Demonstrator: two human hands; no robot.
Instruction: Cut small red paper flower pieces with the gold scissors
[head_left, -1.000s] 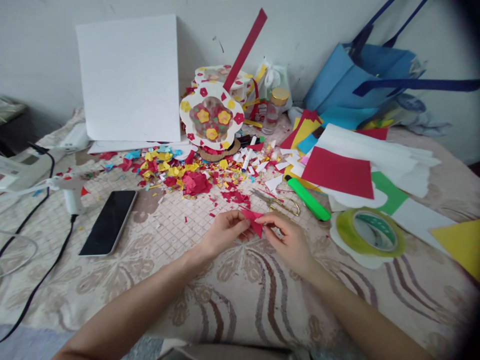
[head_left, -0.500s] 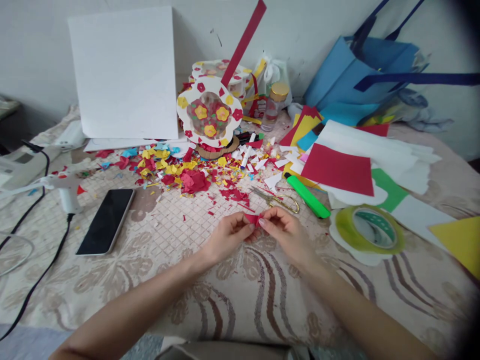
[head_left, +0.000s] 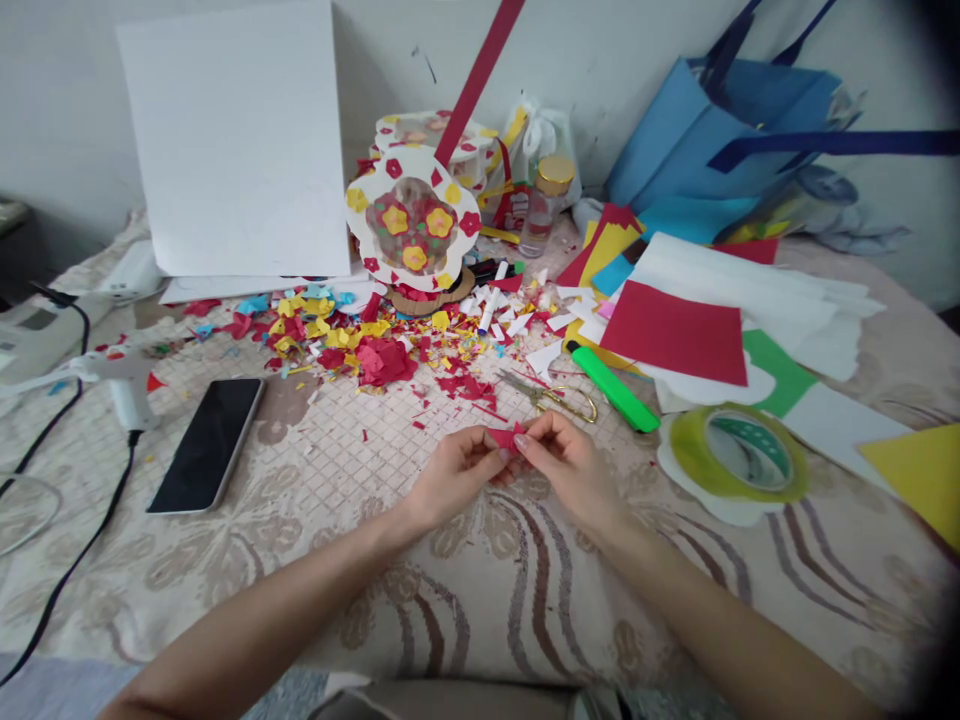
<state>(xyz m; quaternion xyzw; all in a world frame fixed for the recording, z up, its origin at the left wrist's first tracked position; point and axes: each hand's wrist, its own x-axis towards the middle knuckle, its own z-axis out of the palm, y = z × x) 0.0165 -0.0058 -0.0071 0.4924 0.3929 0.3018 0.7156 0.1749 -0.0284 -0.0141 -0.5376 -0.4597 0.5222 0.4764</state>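
Observation:
My left hand (head_left: 454,472) and my right hand (head_left: 571,466) meet over the patterned cloth and pinch a small folded piece of red paper (head_left: 505,437) between their fingertips. Most of the paper is hidden by my fingers. Gold-handled scissors (head_left: 553,396) lie just beyond my right hand. A heap of red and yellow paper scraps (head_left: 375,352) is spread further back. Behind it stands a white flower-shaped paper decoration (head_left: 412,220) with red and yellow flowers glued on.
A black phone (head_left: 208,444) and a glue gun (head_left: 120,384) with cable lie at the left. At the right are a green marker (head_left: 613,388), a tape roll (head_left: 741,453), red paper sheet (head_left: 673,332), and a blue bag (head_left: 705,150). A white board (head_left: 232,140) leans on the wall.
My hands have drawn closer together and folded the red paper smaller, so less of it shows. The view has tilted slightly downward.

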